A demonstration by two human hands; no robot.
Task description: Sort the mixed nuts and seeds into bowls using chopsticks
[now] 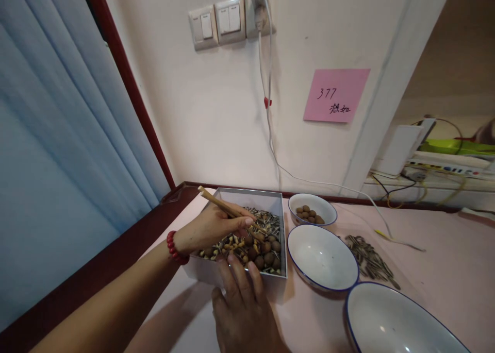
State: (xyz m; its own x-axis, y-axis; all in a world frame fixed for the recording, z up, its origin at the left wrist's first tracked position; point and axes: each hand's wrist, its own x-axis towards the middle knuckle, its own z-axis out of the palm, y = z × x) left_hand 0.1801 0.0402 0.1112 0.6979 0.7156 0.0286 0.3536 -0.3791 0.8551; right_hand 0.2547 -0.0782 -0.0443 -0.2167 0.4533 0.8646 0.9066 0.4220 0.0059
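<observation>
My left hand (212, 227), with a red bead bracelet at the wrist, grips a pair of wooden chopsticks (220, 203). Their tips point down into a light grey box (284, 239). Inside it lie round brown nuts (269, 260), smaller yellowish pieces (228, 246) and striped sunflower seeds (270, 221), all mixed. Whether the tips pinch a piece cannot be made out. My right hand (243, 312) holds the box's front wall, fingers bent over the rim. Close by on the right stands a white, blue-rimmed bowl (323, 255); behind it another bowl (328, 203) contains several round brown nuts (309, 215).
A third white bowl (398, 322) stands at the front right. Sunflower seeds (369, 260) lie in a pile on the pink tabletop (436, 260). A white cable (325, 180) runs from the wall socket onto the table. Blue curtain (77, 111) hangs at left.
</observation>
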